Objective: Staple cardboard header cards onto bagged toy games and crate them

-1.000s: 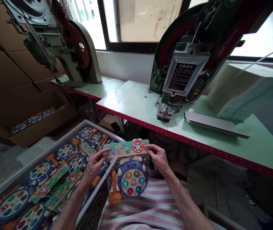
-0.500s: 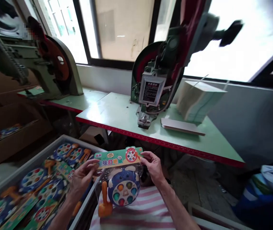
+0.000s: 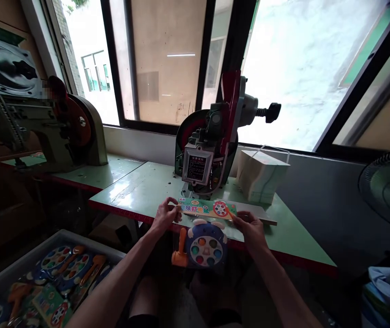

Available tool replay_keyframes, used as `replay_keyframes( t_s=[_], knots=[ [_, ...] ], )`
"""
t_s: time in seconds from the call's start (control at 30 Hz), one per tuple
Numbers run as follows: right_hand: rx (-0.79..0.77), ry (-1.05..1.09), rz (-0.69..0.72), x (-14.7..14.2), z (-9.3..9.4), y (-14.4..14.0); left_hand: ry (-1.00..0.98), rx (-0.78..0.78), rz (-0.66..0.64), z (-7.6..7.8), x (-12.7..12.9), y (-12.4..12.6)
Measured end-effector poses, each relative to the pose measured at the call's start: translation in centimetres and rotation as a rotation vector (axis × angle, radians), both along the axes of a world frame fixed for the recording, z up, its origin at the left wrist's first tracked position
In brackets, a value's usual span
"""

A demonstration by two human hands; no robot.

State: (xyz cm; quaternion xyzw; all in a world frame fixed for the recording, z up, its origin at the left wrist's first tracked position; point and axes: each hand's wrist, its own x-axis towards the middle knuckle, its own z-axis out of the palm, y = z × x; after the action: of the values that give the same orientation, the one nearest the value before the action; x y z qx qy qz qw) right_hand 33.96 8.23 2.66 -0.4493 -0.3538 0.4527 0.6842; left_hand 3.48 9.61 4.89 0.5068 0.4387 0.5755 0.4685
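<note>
I hold a bagged toy (image 3: 205,243), a blue round game with coloured buttons and an orange hammer in clear plastic, by its green printed header card (image 3: 206,208). My left hand (image 3: 164,217) pinches the card's left end and my right hand (image 3: 251,229) grips its right end. The card is raised to the front edge of the green table (image 3: 140,193), just below the green and red press machine (image 3: 208,150). The toy hangs below the table edge.
A grey tray (image 3: 23,264) of several more bagged toys sits at lower left. A white stack of cards (image 3: 261,175) stands right of the machine. A second press (image 3: 68,132) is at the left, a fan (image 3: 388,187) at the right.
Both hands have lifted the bagged toy from my lap up and forward to the table edge under the machine. My view has risen and pulled back from the table.
</note>
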Motion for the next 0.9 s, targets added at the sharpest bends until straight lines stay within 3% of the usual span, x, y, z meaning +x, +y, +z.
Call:
replay_keyframes(
  t_s=[0.1,0.23,0.9],
  knots=[
    [0.028,-0.028,-0.040,0.9,0.7,2.3,-0.011,0.027,-0.017,0.4,1.2,3.6],
    [0.024,-0.057,-0.071,1.3,1.3,3.5,-0.020,0.048,-0.042,0.5,1.8,5.5],
    [-0.014,-0.050,-0.088,1.3,1.6,4.1,-0.044,0.058,-0.035,0.2,2.0,6.3]
  ],
)
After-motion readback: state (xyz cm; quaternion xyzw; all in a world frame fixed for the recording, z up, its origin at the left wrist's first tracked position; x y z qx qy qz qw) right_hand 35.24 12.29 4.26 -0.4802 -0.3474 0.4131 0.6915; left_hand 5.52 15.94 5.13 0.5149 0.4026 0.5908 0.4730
